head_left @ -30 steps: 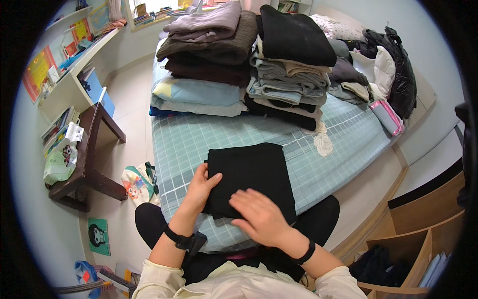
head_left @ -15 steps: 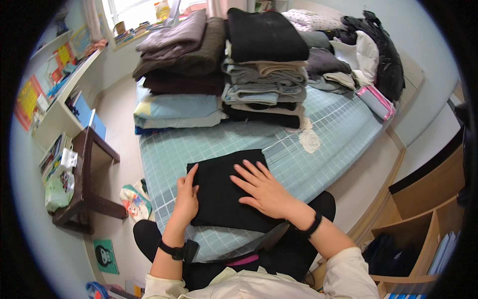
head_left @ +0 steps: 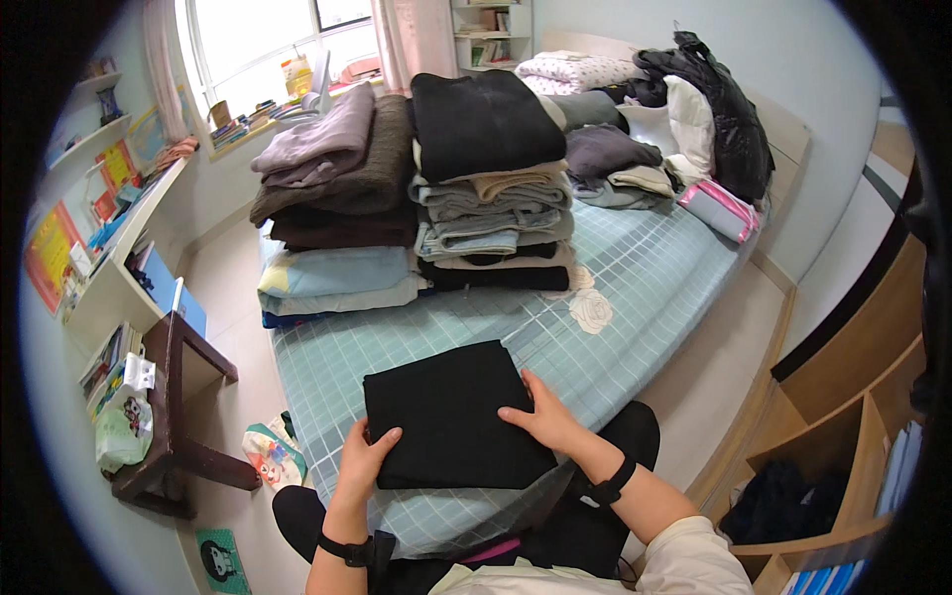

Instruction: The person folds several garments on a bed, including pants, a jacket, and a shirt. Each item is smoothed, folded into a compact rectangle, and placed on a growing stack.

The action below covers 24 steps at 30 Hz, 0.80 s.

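A folded black garment [head_left: 451, 421] lies flat near the front edge of the bed, in front of me. My left hand [head_left: 364, 458] grips its left side, thumb on top and fingers down at the edge. On the opposite side my right hand [head_left: 547, 415] holds the right edge the same way, its fingertips partly hidden by the cloth. Beyond it stand two tall stacks of folded clothes. The left stack [head_left: 332, 213] has lilac, brown and light blue pieces; the right stack [head_left: 493, 198] has a black piece on top of grey, beige and black ones.
The bed [head_left: 645, 297] has a pale green checked sheet. Loose clothes [head_left: 615, 159], a black jacket [head_left: 729, 129] and a pink-edged clear pack [head_left: 719, 210] lie at its far right. A dark wooden stool [head_left: 183, 397] stands left, wooden shelving [head_left: 843, 426] right.
My right hand has gone from lying flat on the black garment to gripping its right edge. My left hand has slid down the left side, thumb now on top. The view has tilted up.
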{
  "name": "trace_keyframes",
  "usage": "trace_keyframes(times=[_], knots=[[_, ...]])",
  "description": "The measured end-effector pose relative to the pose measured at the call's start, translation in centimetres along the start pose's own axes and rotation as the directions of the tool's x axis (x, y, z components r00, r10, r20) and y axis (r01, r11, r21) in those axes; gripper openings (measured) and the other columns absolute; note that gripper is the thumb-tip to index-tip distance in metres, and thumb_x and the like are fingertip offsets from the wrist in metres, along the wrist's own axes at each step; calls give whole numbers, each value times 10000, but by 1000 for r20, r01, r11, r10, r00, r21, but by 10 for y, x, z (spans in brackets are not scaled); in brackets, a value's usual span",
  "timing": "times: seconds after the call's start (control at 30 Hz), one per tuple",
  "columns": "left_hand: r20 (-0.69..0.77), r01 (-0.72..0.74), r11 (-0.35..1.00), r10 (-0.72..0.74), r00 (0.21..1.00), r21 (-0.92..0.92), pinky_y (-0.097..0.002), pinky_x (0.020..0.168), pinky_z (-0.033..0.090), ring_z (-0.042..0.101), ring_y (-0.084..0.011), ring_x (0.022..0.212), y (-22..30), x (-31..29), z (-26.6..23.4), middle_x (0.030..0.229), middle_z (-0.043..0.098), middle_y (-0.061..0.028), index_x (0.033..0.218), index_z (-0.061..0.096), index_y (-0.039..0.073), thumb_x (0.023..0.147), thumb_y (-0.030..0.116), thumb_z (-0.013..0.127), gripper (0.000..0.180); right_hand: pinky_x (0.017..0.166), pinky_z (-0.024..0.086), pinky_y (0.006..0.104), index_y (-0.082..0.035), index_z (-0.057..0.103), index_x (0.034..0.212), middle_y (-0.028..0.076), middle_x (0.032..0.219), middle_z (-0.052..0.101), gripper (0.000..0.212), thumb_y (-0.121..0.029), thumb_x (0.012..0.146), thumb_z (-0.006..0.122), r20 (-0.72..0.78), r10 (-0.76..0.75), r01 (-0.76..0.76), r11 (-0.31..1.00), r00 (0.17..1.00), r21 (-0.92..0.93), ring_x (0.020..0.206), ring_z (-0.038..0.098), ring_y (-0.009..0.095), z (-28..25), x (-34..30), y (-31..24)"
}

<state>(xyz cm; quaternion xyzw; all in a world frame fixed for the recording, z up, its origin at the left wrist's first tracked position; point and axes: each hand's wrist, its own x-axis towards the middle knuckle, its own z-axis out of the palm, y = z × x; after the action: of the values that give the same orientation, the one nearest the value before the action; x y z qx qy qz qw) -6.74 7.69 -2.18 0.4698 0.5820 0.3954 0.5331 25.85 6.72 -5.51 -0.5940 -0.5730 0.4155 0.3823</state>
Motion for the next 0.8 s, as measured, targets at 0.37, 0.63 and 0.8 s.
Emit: trace_keyframes(times=[0.37,0.63,0.8], knots=[[335,362,744,-196,922,-561,-389,965,565,688,-277,1082,5,-60,34,1237,666,-164,1350,537,-49,874,25,692,506,1097,441,426,10,519,1410,137,1365,623,548,-371,1020,569,398,-53,-364,309,916,879,1244,596,284,-63,-23,-36],[37,104,862,-99,994,-496,-349,936,543,644,-242,1160,3,-69,103,1315,627,-101,1412,501,17,854,22,735,605,1148,382,416,-59,355,1522,119,1457,506,701,-126,937,737,160,101,-184,327,982,927,1357,475,257,42,-51,-41],[82,92,947,-70,994,-307,-340,974,512,616,-226,1166,-5,-81,113,1347,598,-110,1452,453,-14,877,115,784,675,963,541,401,-2,439,1411,138,1274,616,629,-54,878,769,24,174,-114,531,985,839,1130,631,258,31,-34,-50]])
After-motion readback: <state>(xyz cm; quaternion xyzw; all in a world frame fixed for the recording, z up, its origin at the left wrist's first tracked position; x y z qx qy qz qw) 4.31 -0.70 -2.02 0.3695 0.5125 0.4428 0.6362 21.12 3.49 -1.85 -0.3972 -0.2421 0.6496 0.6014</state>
